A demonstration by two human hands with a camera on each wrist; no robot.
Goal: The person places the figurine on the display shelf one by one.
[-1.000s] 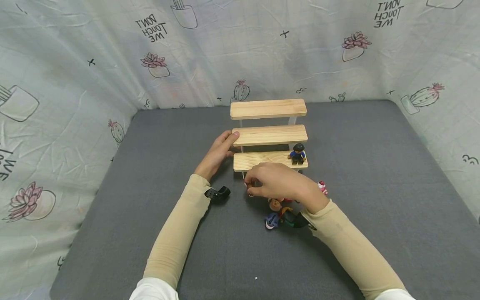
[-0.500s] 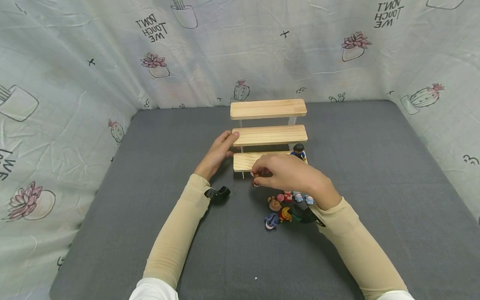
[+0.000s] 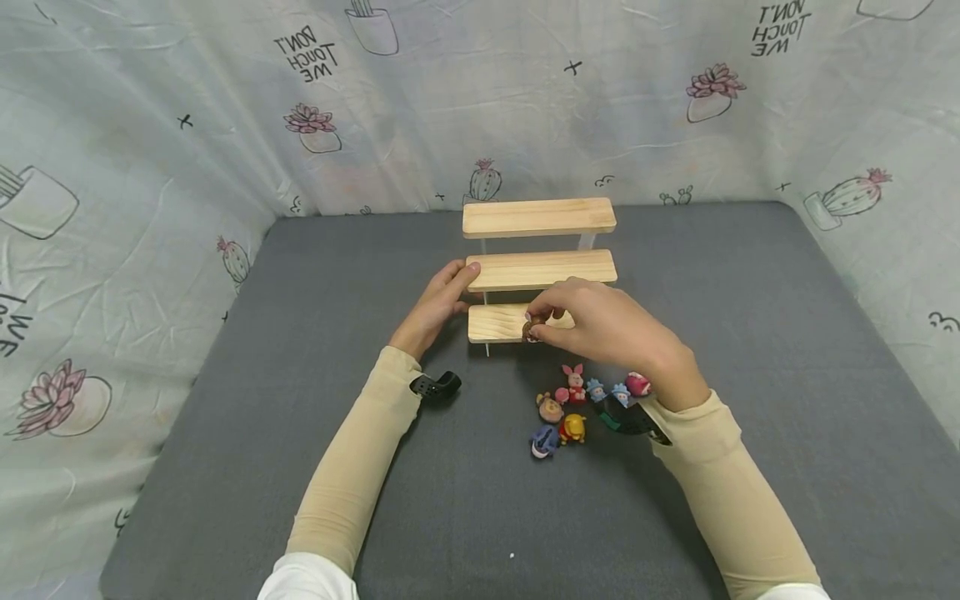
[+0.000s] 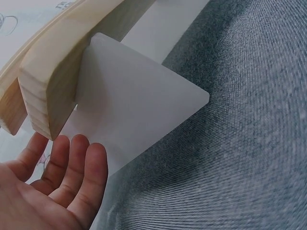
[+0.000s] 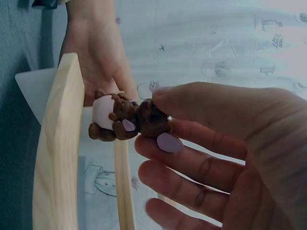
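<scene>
A three-tier stand with pale wooden boards (image 3: 540, 217) and translucent side panels (image 4: 129, 96) stands at the back middle. My left hand (image 3: 435, 304) holds the left end of its middle board (image 3: 551, 270), thumb on top and the other fingers below, beside the panel. A small brown toy bear (image 5: 156, 120) with pinkish ears and a smaller bear at its front is pinched between my right hand's (image 3: 607, 325) thumb and fingers. In the head view it overlaps the lowest board (image 3: 491, 325), near its middle. The right hand covers that board's right end and the dark-haired figure there.
Several small figures lie in front of the stand: a pink rabbit-eared one (image 3: 574, 383), a yellow bear in red (image 3: 572, 428), a blue-purple one (image 3: 544, 442), a brown-headed one (image 3: 550, 407), and light-blue ones (image 3: 621, 394). A patterned curtain (image 3: 420, 108) hangs behind the grey table (image 3: 360, 267).
My right hand has carried the toy bear up and to the right, from in front of the stand to the lowest board. My left hand has stayed at the middle board.
</scene>
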